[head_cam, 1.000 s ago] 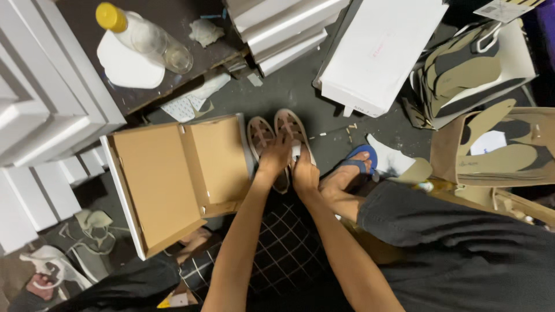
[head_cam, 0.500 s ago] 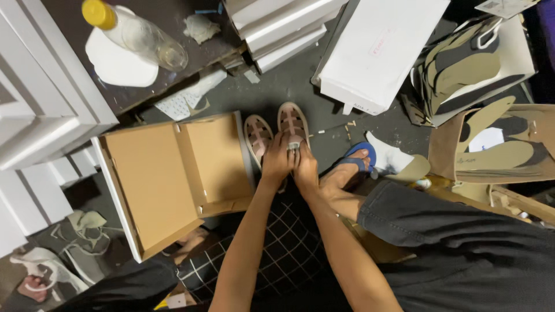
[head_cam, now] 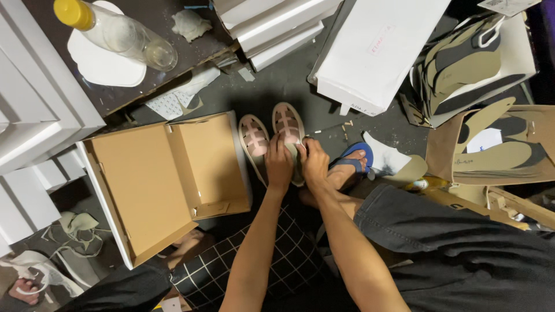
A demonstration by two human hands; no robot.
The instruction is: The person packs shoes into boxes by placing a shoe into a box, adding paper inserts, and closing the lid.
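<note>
Centre frame, the left hand (head_cam: 279, 163) and the right hand (head_cam: 315, 163) close together on a pair of pink strappy sandals with pale soles (head_cam: 272, 137), which lie side by side on the dark floor (head_cam: 289, 84), just right of an open brown cardboard shoebox (head_cam: 165, 182).

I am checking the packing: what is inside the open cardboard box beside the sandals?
The open cardboard box shows only bare brown cardboard, both in its tray and in its raised lid. Nothing lies in it. The pink sandals sit outside, on the floor, under the left hand and right hand.
</note>
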